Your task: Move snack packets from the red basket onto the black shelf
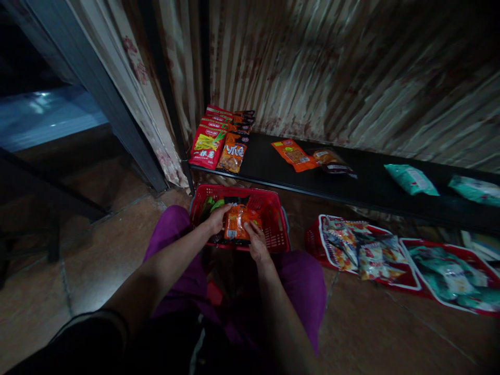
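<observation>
A red plastic basket stands on the floor between my knees, with snack packets in it. My left hand grips the left edge of an orange snack packet over the basket. My right hand holds the same packet at its lower right corner, fingers curled onto it. Green packets lie at the basket's left side.
A low black shelf runs along the curtain, holding red and orange packets at the left, an orange packet and green packets to the right. Two more red baskets with packets lie on the tiled floor at the right.
</observation>
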`<state>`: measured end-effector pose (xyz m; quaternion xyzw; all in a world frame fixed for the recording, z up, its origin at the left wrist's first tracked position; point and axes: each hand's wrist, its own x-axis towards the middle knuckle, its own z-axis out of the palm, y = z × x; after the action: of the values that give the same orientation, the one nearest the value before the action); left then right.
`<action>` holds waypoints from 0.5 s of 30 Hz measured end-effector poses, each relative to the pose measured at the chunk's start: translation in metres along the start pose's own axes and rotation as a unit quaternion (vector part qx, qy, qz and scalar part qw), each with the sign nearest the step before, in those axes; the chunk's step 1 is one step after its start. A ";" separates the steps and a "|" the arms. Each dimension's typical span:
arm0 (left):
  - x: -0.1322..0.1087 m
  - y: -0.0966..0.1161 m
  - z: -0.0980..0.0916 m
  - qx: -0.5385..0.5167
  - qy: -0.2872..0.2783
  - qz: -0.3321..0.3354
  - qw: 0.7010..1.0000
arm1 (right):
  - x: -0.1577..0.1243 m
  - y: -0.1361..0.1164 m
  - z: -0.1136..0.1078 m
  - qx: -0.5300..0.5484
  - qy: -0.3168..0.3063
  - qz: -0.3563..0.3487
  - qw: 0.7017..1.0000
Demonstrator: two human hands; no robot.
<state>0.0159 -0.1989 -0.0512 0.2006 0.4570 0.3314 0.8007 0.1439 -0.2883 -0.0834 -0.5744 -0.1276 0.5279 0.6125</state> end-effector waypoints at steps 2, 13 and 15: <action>-0.002 -0.002 -0.003 0.008 -0.017 -0.019 1.000 | 0.004 0.004 -0.003 -0.008 -0.002 -0.012 1.000; -0.010 -0.007 0.003 0.026 -0.017 0.028 0.999 | 0.001 0.002 -0.008 -0.274 -0.013 -0.288 0.917; -0.010 -0.009 0.004 0.036 -0.002 0.030 0.999 | 0.001 -0.001 -0.008 -0.338 -0.003 -0.360 0.870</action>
<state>0.0188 -0.2125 -0.0483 0.2437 0.4608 0.3385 0.7834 0.1506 -0.2917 -0.0857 -0.6589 -0.4976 0.1974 0.5285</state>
